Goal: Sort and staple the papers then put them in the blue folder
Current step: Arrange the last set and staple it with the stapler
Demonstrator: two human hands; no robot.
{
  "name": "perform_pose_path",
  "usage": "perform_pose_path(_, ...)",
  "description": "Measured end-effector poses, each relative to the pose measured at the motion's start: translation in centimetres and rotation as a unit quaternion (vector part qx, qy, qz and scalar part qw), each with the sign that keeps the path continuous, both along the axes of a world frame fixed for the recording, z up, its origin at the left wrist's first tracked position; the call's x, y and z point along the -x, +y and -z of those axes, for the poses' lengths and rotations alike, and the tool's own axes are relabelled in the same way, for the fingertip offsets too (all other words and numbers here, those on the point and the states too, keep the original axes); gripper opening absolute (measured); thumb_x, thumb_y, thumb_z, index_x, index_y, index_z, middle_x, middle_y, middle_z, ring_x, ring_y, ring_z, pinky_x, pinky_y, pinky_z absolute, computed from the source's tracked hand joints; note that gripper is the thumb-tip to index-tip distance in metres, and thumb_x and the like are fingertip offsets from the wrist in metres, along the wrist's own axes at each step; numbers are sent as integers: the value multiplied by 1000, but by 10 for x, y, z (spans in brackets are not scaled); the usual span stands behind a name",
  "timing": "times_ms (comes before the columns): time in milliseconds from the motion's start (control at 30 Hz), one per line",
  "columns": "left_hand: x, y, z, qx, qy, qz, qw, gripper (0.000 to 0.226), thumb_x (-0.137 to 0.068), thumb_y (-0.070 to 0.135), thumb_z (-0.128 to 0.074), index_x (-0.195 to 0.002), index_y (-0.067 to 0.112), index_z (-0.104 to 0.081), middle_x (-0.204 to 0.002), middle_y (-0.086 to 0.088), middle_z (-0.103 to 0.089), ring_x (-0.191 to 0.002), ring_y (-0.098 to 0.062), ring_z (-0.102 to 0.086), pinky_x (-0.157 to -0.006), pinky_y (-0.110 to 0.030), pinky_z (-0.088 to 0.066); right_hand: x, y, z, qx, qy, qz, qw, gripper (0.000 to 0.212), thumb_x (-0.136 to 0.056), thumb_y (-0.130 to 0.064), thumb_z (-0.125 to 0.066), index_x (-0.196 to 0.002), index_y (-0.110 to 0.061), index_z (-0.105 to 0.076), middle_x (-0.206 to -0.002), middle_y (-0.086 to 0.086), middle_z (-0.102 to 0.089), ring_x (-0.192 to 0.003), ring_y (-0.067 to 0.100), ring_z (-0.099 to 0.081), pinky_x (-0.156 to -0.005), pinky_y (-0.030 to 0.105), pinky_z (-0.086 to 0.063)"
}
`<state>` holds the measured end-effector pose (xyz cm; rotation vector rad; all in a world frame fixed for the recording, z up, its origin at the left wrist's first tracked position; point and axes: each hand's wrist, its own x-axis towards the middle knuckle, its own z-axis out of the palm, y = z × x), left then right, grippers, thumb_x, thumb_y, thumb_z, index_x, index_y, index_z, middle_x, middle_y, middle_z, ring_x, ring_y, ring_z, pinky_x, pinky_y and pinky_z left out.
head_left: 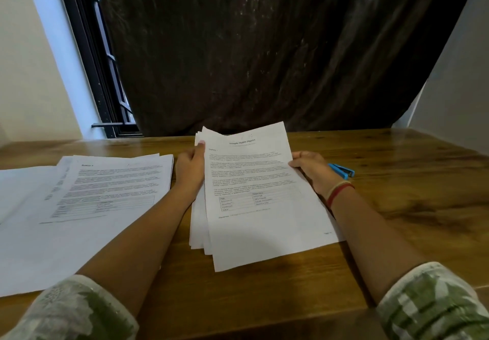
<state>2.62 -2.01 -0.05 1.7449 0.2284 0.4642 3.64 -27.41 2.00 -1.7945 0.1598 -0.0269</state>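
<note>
Desk [410,194]: brown wood, grain visible, carries all items below.

Held stack of papers [259,194]: middle of the desk, between both hands; white printed sheets, unevenly fanned at the near left corner; top sheet headed "Sample Health Report", with text paragraphs and a small table low on the page; far end lifted toward the desk's back edge; whether the near end rests on the wood cannot be told.

Left hand [189,166]: grips the stack's left edge, thumb on top of the sheets, fingers underneath and hidden.

Right hand [311,166]: grips the stack's right edge, thumb lying on the top sheet, fingers curled below; red and pale threads [338,191] round the wrist.

Stapler [342,171]: blue, on the desk just behind the right wrist, partly hidden by that hand.

Second pile of papers [111,181]: flat toward the desk's left edge, apart from the held stack; top sheet printed, with a table; it lies over a larger white sheet [39,255] reaching the near left corner.

Sleeves [434,305]: green-and-white pattern, both forearms bare.

Behind the desk: dark glossy sheet [264,48]; black window frame [90,48] at left.
</note>
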Motion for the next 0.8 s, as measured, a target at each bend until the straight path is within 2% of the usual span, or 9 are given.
perform_pose_path(133,3,2,0,-33,0,28,999,17,-96,30,-55,-110,21,-61,-98,6,-67,-81,-15,-65,-60,-19,-46,0,-5,0,-40,5,-26,999,16,-89,2,-55,-93,-11,-64,-108,11,-70,-98,26,-66,-87,37,-55)
perform_pose_path(200,1,5,1,-36,5,29,999,12,-94,26,-59,-105,21,-62,-99,1,-68,-83,-18,-66,-62,-21,-51,-1,-11,2,-75,10,-68,995,17,-90,-3,-58,-106,-6,-63,-116,13,-68,-105,29,-66,-94,41,-54)
perform_pose_path(267,-1,7,2,-2,3,29,1000,3,-93,22,-61,-95,23,-62,-100,0,-67,-87,-20,-65,-68,-24,-54,0,-14,3,-130,11,-115,985,32,-94,-27,-60,-121,-10,-61,-117,8,-69,-107,27,-67,-88,39,-57)
perform_pose_path(333,-2,7,3,8,2,35,999,4,-93,20,-62,-91,23,-62,-101,0,-68,-87,-21,-65,-62,-22,-51,2,-11,0,-168,-1,-111,979,46,-93,-54,-51,-118,-18,-65,-109,2,-73,-100,22,-70,-75,34,-57)
perform_pose_path(367,-3,8,3,7,5,35,999,2,-93,20,-62,-92,22,-63,-100,0,-68,-86,-21,-66,-59,-20,-49,2,-11,-1,-186,-12,-79,979,50,-92,-59,-48,-112,-17,-67,-101,0,-75,-93,19,-71,-71,31,-55)
perform_pose_path(433,-5,8,3,1,5,41,999,7,-94,21,-60,-97,17,-64,-100,0,-69,-85,-22,-66,-56,-18,-47,-2,-11,2,-190,-58,1,980,42,-94,-51,-52,-102,-12,-65,-89,0,-72,-90,21,-70,-68,28,-53)
perform_pose_path(500,-7,8,2,-2,15,39,999,13,-95,26,-59,-99,15,-64,-96,-1,-69,-81,-20,-67,-52,-15,-45,-8,-14,7,-135,-95,15,986,26,-94,-32,-60,-112,-13,-61,-97,1,-66,-105,30,-65,-76,30,-54)
perform_pose_path(633,-9,8,0,3,24,44,999,18,-95,31,-60,-96,15,-65,-87,1,-70,-69,-16,-66,-45,-12,-43,0,1,6,24,-56,-12,998,45,-85,-28,-73,-124,-27,-52,-111,-2,-63,-94,19,-65,-63,22,-54)
perform_pose_path(800,-9,8,-3,44,38,18,998,15,-95,28,-59,-84,17,-61,-81,-1,-67,-68,-17,-62,-58,-20,-47,-2,9,6,76,-65,-20,995,55,-82,-16,-75,-127,-27,-45,-115,2,-61,-93,19,-63,-67,23,-52)
